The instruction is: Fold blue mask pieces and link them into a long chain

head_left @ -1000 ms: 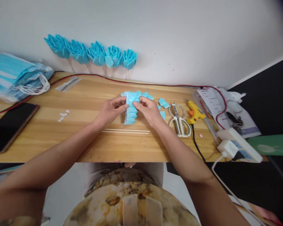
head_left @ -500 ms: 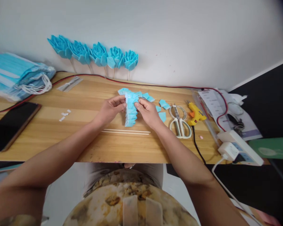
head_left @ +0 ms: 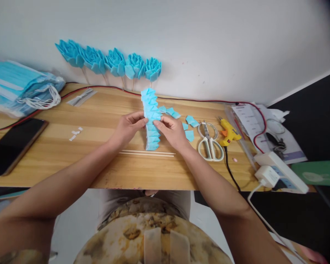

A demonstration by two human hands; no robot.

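Observation:
Between my hands, a strip of pleated light-blue fabric (head_left: 150, 104) with a zigzag right edge stands out lengthwise away from me over the table. My left hand (head_left: 129, 126) pinches its left edge near the middle. On the opposite edge, my right hand (head_left: 170, 128) grips it between thumb and fingers. Just to the right lie several cut blue pieces (head_left: 191, 121), some partly behind my right hand. Two thin wooden sticks (head_left: 151, 154) rest on the table below the strip's near end.
White-handled scissors (head_left: 209, 146) and a yellow glue gun (head_left: 228, 132) lie right of my hands. A power strip (head_left: 283, 172) is farther right. Several blue fabric flowers (head_left: 115, 62) on sticks lean against the wall. A phone (head_left: 16, 146) and bagged face masks (head_left: 19, 84) sit at left.
The far part of the strip, folded over to the left before, now extends straight away toward the wall. Both hands stay at its middle, still pinching it.

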